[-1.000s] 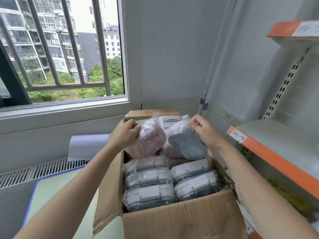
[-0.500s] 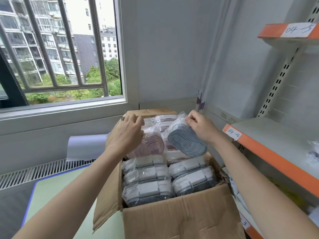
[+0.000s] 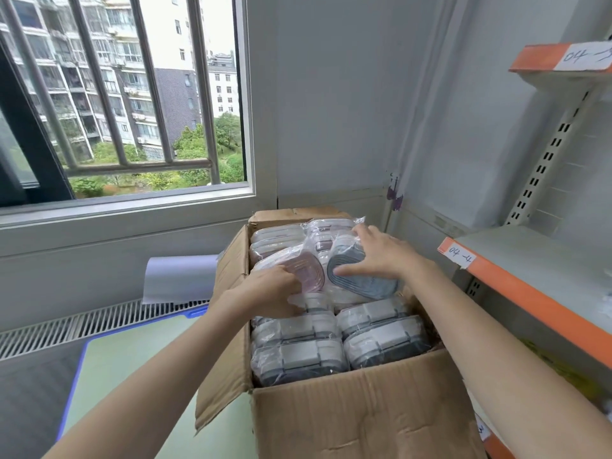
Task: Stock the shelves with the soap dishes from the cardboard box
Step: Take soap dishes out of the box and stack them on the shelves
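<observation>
Looking down from the head view, the open cardboard box (image 3: 347, 422) stood on the green tabletop (image 3: 132, 376), just beside the shelf (image 3: 530, 293) with its orange front edge. Box was packed with soap dishes in clear plastic bags; grey bagged soap dishes (image 3: 298, 356) filled the near rows, paler ones lay at the far end.

Two dishes lay tilted on top of the stack, side by side and nearly touching: a pink soap dish (image 3: 309, 270) on the left and a blue-grey soap dish (image 3: 367, 283) on the right, both still inside the box opening.

Left hand (image 3: 271, 293) sat at the near-left edge of the pink soap dish, fingers curled; its grip appeared to pinch the dish's bag and rim, though the fingertips were partly hidden under the plastic.

Right hand (image 3: 381, 253) lay on top of the blue-grey soap dish, fingers spread and fairly straight, thumb stretched along the dish's near edge, pressing rather than clasping.

Shelf surface visible was grey; a handwritten white label (image 3: 460, 258) was stuck on its orange edge. A second orange-edged shelf (image 3: 536, 58) with its own label sat higher up. A white rolled sheet (image 3: 178, 276) lay left of the box, below the barred window (image 3: 126, 104).
</observation>
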The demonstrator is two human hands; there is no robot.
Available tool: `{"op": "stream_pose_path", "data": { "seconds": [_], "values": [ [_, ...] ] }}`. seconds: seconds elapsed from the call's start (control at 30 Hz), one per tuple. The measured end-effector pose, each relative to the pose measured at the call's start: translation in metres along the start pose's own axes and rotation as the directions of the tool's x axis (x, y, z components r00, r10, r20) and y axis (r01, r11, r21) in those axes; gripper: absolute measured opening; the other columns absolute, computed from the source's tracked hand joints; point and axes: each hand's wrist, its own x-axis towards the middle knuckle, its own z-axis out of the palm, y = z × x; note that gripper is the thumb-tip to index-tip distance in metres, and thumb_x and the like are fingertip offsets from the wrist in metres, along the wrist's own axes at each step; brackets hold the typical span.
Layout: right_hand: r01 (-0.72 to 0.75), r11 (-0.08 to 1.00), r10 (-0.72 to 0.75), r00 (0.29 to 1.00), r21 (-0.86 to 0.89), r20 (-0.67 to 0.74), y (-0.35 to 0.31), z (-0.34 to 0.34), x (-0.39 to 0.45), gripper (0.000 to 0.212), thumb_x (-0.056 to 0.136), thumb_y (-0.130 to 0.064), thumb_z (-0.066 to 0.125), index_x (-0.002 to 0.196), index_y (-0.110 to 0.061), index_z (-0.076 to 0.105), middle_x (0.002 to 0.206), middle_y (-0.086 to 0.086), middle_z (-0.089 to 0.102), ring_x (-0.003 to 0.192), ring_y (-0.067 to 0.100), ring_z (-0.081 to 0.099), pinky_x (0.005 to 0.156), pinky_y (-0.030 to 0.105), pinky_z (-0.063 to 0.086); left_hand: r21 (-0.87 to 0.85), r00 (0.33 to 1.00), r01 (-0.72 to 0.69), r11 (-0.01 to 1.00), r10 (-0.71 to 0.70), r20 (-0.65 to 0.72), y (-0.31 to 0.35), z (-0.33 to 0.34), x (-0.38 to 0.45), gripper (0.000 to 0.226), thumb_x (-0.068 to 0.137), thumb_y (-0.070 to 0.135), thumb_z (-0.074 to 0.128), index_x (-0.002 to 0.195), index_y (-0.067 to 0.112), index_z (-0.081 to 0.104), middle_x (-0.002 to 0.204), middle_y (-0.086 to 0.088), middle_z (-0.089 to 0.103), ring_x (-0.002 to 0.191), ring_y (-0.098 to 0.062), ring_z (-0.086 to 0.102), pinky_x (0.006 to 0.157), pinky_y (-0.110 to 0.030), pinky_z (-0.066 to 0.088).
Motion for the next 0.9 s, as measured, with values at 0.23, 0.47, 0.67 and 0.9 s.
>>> {"op": "stream_pose_path", "data": {
  "seconds": [0.23, 0.47, 0.67, 0.9],
  "values": [
    [-0.056, 0.944, 0.133, 0.966, 0.324, -0.221, 0.017, -0.002, -0.013, 0.065, 0.075, -0.051, 0.073, 0.118, -0.012, 0.043, 0.11, 0.006, 0.058, 0.095, 0.025, 0.054, 0.073, 0.033, 0.042, -0.652, 0.966, 0.044, 0.757, -0.2, -0.166, -0.014, -0.02, 0.001, 0.023, 0.092, 0.03, 0.06, 0.073, 0.019, 0.053, 0.072, 0.005, 0.054, 0.066, -0.008, 0.052, 0.057, -0.018, 0.039],
    [-0.075, 0.517, 0.388, 0.908, 0.853, -0.155, 0.056, -0.001, -0.04, 0.085, 0.066, -0.058, 0.076, 0.131, -0.014, 0.045, 0.124, -0.003, 0.055, 0.114, 0.018, 0.052, 0.095, 0.035, 0.043, -0.989, 0.922, -0.108, 0.1, -0.361, -0.137, 0.013, -0.049, 0.016, 0.031, 0.098, 0.019, 0.049, 0.069, 0.012, 0.054, 0.053, 0.006, 0.058, 0.046, -0.009, 0.053, 0.041, -0.017, 0.039],
    [-0.084, 0.045, 0.434, 0.899, 0.995, 0.056, 0.087, 0.008, -0.077, 0.066, 0.08, -0.043, 0.07, 0.133, -0.008, 0.049, 0.121, 0.005, 0.063, 0.107, 0.023, 0.061, 0.084, 0.032, 0.048, -0.992, 0.939, -0.008, -0.124, -0.341, 0.035, 0.057, -0.041, 0.051, 0.033, 0.099, 0.035, 0.046, 0.11, 0.01, 0.065, 0.091, -0.011, 0.067, 0.069, -0.02, 0.063, 0.05, -0.021, 0.048],
    [-0.055, -0.035, 0.503, 0.862, 0.998, 0.065, 0.157, 0.001, -0.141, 0.035, 0.084, -0.038, 0.067, 0.102, -0.008, 0.071, 0.095, 0.014, 0.074, 0.09, 0.031, 0.07, 0.094, 0.049, 0.051, -0.986, 0.985, 0.11, -0.128, -0.121, 0.126, 0.157, -0.039, 0.093, 0.052, 0.082, 0.063, 0.058, 0.113, 0.021, 0.069, 0.114, -0.013, 0.067, 0.101, -0.033, 0.064, 0.088, -0.04, 0.05]
  ]
}}
